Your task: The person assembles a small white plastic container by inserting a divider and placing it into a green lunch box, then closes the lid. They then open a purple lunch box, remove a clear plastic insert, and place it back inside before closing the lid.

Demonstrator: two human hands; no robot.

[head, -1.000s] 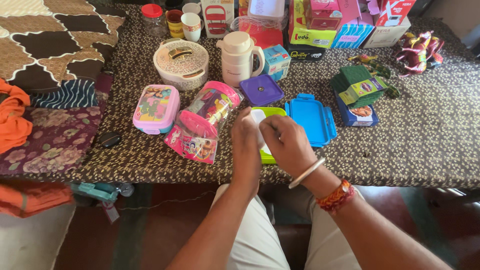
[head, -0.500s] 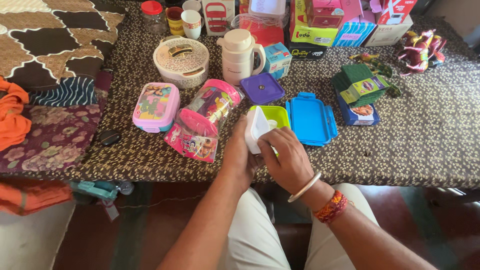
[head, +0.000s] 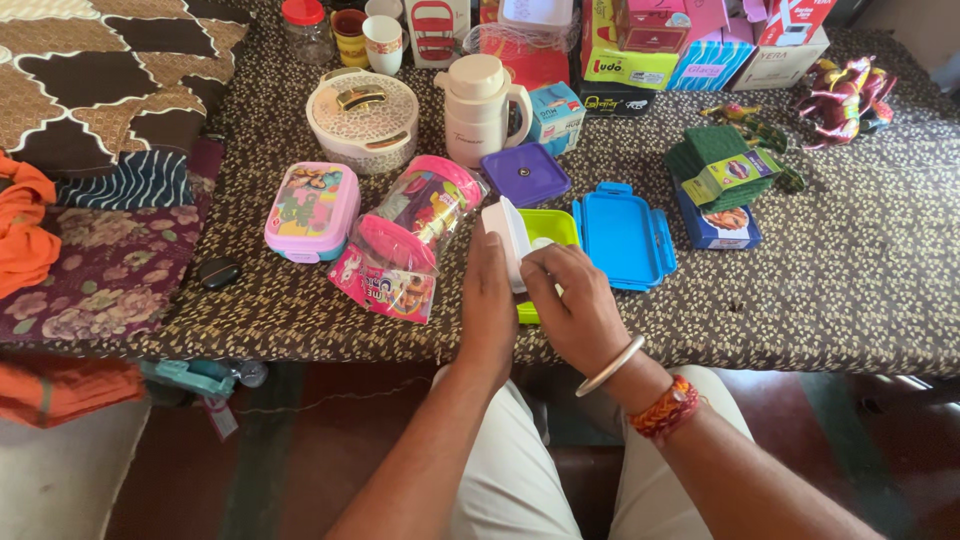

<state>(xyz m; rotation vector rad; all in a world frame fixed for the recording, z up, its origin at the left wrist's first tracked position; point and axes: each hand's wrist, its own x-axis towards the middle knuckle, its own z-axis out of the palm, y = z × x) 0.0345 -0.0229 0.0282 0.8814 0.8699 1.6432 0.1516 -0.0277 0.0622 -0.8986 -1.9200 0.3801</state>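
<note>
My left hand (head: 488,298) and my right hand (head: 572,308) together hold a small white rectangular container (head: 507,238), tilted up on its edge. It stands over a lime green lunch box (head: 547,231) near the table's front edge. A blue lid (head: 624,235) lies flat just right of the green box. A pink bottle in a clear printed pouch (head: 408,232) lies to the left of my left hand.
On the patterned tablecloth (head: 830,290): a pink lunch box (head: 312,210), purple lidded box (head: 524,173), cream jug (head: 478,107), round white casserole (head: 362,118), green scrub pads (head: 722,163), stacked cartons (head: 690,40) at the back. Fabrics (head: 100,200) lie at left.
The white container was lifted from lying flat on the green box to standing tilted on its edge, with both hands still on it.
</note>
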